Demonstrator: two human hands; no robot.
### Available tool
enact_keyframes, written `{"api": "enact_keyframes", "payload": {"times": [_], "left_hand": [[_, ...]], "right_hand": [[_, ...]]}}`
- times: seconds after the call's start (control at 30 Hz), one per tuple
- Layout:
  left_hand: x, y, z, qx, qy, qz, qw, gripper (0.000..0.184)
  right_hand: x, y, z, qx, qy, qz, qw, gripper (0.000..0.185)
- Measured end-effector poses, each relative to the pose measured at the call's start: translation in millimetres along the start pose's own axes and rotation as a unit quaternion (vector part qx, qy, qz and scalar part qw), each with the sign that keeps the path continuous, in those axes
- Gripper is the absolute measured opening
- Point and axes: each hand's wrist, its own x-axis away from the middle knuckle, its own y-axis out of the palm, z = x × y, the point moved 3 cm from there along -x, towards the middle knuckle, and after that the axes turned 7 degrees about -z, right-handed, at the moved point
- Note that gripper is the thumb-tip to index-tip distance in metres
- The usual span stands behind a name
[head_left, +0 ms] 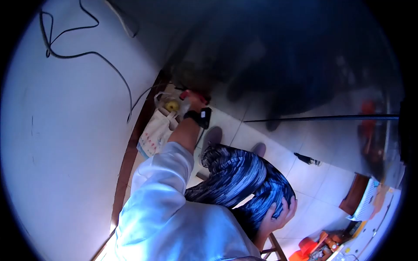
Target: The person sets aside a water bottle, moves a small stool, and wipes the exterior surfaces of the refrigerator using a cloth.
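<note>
Sleeve [162, 172], left hand [195, 102], crosswise red object [203, 96]

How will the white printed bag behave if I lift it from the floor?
The bag looks like soft cloth, so it would probably sag when lifted. It seems unlikely to roll, because its side looks broad and flat. I cannot see its contents, so its weight is uncertain.

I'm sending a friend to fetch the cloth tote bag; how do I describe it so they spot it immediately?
Find the big pale wall and follow the dark baseboard at its foot. On the floor right beside it is a whitish cloth tote bag. Its opaque fabric and reddish print set it apart from the thin, see-through bag next to it.
</note>
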Motion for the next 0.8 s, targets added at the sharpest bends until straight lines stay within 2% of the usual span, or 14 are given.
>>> {"api": "enact_keyframes", "payload": {"times": [0.1, 0.17, 0.2, 0.27, 0.37, 0.47, 0.57, 0.67, 0.73, 0.8], "left_hand": [[55.5, 35.2, -18.6, 0.080, -0.065, -0.042, 0.994, 0.064], [73.1, 50.8, -17.9, 0.035, -0.117, -0.146, 0.982, 0.060], [83.5, 59.8, -10.9, 0.034, -0.115, -0.136, 0.983, 0.060], [92.8, 66.5, 0.8, 0.033, -0.143, 0.011, 0.989, 0.053], [52.8, 42.6, 35.8, 0.079, -0.047, -0.035, 0.995, 0.049], [12.7, 11.9, 93.9, 0.049, -0.014, 0.004, 0.999, 0.046], [-14.3, -4.5, 120.0, 0.007, -0.041, 0.036, 0.998, 0.042], [-11.4, -8.6, 103.5, -0.020, -0.105, 0.055, 0.993, 0.039], [5.5, -12.5, 72.3, -0.032, -0.121, 0.024, 0.992, 0.037], [40.7, 10.9, 30.6, -0.071, -0.076, -0.111, 0.988, 0.038]], "right_hand": [[-2.9, 1.1, -3.7, -0.008, -0.011, -0.003, 1.000, 0.023], [-3.7, 0.4, -7.4, -0.006, -0.001, 0.001, 1.000, 0.024], [-4.2, -0.1, -8.8, -0.009, -0.002, 0.000, 1.000, 0.024], [0.6, -1.5, -6.6, -0.010, -0.009, -0.012, 1.000, 0.023], [4.1, 0.9, 0.7, -0.010, -0.012, -0.006, 1.000, 0.024], [6.5, 4.5, 5.4, -0.011, -0.001, 0.011, 1.000, 0.023], [4.6, 2.2, -1.7, -0.010, 0.006, 0.026, 1.000, 0.024], [-3.6, -2.8, -12.4, -0.019, 0.000, 0.022, 1.000, 0.024], [-5.4, -4.5, -14.3, -0.019, 0.007, 0.012, 1.000, 0.024], [-7.3, -5.2, -15.8, -0.018, 0.002, 0.014, 1.000, 0.024]]}}
